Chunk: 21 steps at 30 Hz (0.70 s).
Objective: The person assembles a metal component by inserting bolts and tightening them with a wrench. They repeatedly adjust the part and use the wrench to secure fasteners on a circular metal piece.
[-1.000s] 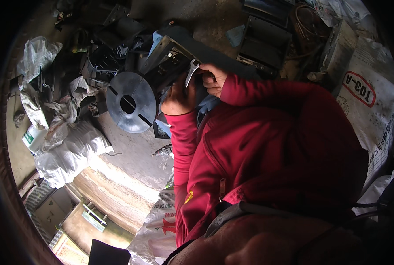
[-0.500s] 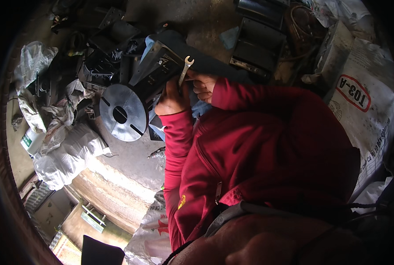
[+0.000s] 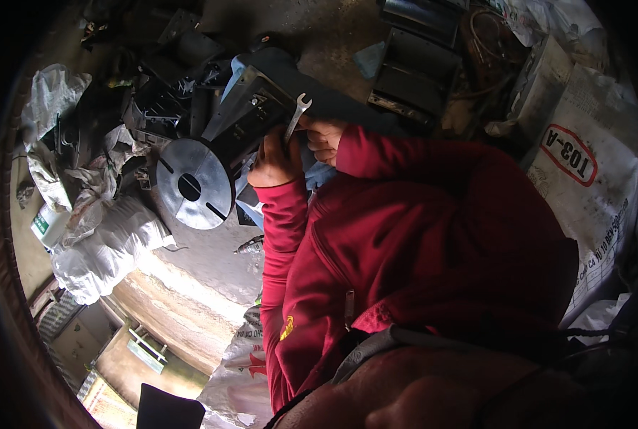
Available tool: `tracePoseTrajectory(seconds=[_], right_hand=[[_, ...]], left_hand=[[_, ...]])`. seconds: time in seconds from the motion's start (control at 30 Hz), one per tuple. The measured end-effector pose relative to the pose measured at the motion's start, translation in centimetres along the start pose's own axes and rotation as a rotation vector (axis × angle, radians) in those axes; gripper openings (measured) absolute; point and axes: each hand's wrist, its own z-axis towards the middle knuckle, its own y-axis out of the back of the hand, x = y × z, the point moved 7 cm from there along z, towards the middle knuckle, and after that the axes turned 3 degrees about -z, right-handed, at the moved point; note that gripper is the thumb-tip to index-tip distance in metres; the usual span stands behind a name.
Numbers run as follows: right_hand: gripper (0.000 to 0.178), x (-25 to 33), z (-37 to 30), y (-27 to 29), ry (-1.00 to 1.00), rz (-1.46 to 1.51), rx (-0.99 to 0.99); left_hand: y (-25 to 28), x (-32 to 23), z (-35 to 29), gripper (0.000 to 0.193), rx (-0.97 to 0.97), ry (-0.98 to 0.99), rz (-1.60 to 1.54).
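A dark metal assembly with a flat bracket plate rests against my legs. At its near left end is a round, shiny metal disc with a centre hole and slots. My left hand is closed around the lower part of an open-end wrench, whose jaw points up and away from me. Just right of it, my right hand has its fingers curled in against the assembly's edge. What those fingers grip, if anything, is hidden.
Dark metal parts crowd the far left, with black metal housings at the far right. White plastic sacks lie on the left, and a large printed sack stands on the right. A small metal tool lies on the floor.
The whole picture has shifted slightly left. Both hands and the wrench hold nearly the same place on the assembly.
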Motion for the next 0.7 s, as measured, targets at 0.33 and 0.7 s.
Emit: tracePoseTrajectory(seconds=[0.33,0.7], right_hand=[[0.035,0.7,-0.7,-0.6,0.013,-0.014,-0.046],[0.029,-0.3,0.6,1.4,-0.017,-0.021,-0.087]], left_hand=[[0.1,0.4,-0.2,0.022,-0.022,0.028,-0.048],[0.5,-0.1,-1.4,0.019,0.090,-0.057,-0.282]])
